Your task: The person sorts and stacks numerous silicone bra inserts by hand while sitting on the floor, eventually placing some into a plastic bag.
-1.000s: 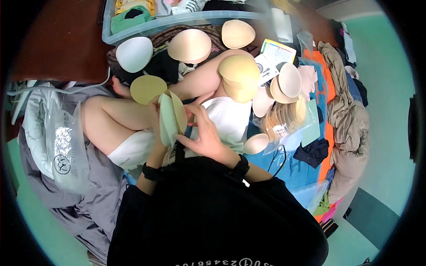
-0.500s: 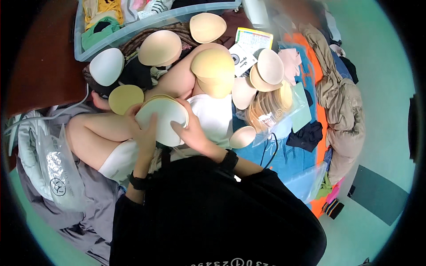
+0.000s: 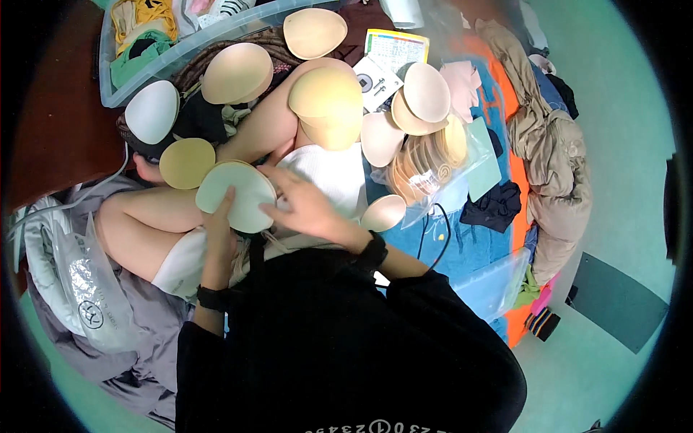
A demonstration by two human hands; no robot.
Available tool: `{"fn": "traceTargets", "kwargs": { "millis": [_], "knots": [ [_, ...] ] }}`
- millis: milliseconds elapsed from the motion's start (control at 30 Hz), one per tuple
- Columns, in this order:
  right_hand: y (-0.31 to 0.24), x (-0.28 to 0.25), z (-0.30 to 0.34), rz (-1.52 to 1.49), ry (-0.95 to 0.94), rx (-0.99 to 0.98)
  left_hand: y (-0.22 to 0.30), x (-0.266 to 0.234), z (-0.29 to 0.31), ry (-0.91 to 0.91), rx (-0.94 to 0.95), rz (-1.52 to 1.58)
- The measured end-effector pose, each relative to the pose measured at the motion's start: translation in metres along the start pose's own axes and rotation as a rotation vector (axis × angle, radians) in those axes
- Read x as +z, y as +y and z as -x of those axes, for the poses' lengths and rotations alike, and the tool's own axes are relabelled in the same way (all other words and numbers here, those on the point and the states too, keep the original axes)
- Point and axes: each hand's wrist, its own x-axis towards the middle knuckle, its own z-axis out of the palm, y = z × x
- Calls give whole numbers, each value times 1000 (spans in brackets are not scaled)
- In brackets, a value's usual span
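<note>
A pale round foam cup pad (image 3: 238, 193) rests over my lap, its face turned up toward me. My left hand (image 3: 219, 234) grips its lower left edge with the thumb on top. From the right, my right hand (image 3: 303, 206) touches the pad's right rim with spread fingers. A yellow round pad (image 3: 187, 163) lies just left of it on my knee. A stack of tan pads (image 3: 328, 101) sits on my other knee.
Several more cup pads lie around: a white one (image 3: 151, 112), a beige one (image 3: 237, 72), another (image 3: 314, 32), a pile (image 3: 422, 97) on clear bags. A clear bin (image 3: 180, 43) of clothes stands at the back. A plastic bag (image 3: 86, 289) lies left, heaped clothes (image 3: 548, 151) right.
The pad was held edge-on a second ago; both hands have turned it flat, face up, and lowered it toward my lap. My view has shifted slightly.
</note>
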Motion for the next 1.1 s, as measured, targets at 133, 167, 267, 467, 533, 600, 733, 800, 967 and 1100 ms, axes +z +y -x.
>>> {"fn": "traceTargets", "kwargs": {
  "millis": [133, 167, 267, 467, 533, 600, 733, 800, 967, 1100],
  "knots": [
    [12, -43, 15, -175, 406, 11, -25, -16, -11, 136, -30, 64],
    [22, -55, 17, -173, 582, -64, -21, -8, -6, 118, -47, 111],
    [34, -113, 17, -46, 875, -34, -33, -5, -4, 155, -67, 197],
    [120, -237, 8, 587, 900, 212, -48, 4, -18, 116, 17, 165],
    [148, -264, 1, 730, 890, 326, -50, -1, -24, 71, 16, 76],
    [169, -271, -12, 688, 855, 379, -43, -4, -24, -5, 72, -119],
    [159, -262, -20, 645, 840, 519, -25, -15, -25, 146, 200, -383],
    [169, -268, -13, 630, 956, 389, -23, -23, -29, 151, 550, -423],
    [97, -271, 14, -71, 1198, 48, 57, 20, 12, -279, 275, -426],
    [15, -237, 25, -75, 980, -32, 93, 71, 35, -584, 248, -459]
  ]
}}
